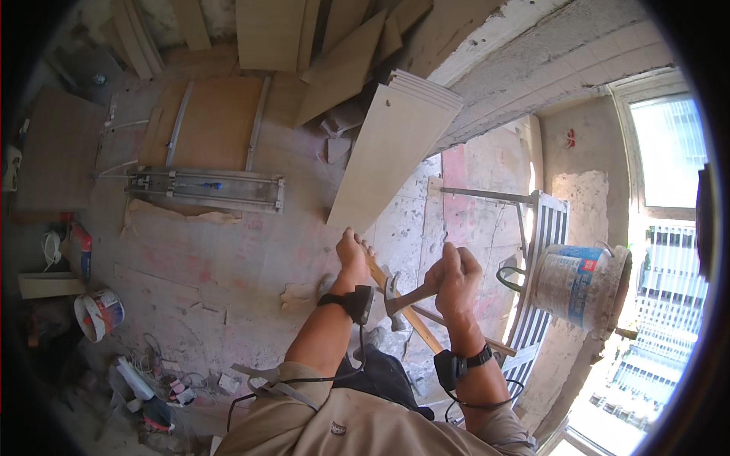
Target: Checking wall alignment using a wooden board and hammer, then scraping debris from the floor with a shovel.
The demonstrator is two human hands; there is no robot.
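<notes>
My left hand [353, 254] is closed at the upper end of a long, narrow wooden strip [420, 328]. The strip slants down to the right, between my forearms. In my right hand [458, 279] is a claw hammer [394, 302], gripped by its wooden handle. The hammer's metal head points left and overlaps the strip in view; whether they touch I cannot tell. Just beyond my left hand leans a stack of pale tiles or boards [391, 148]. Both wrists carry dark strapped devices with cables.
A slatted metal bench [541, 228] stands at right, bearing a stained bucket [570, 285] beside the bright window [669, 144]. A tile cutter [205, 190] lies on the floor at left. Another bucket [99, 315] and tangled cables [190, 380] are at lower left. Boards [270, 34] lean at the back.
</notes>
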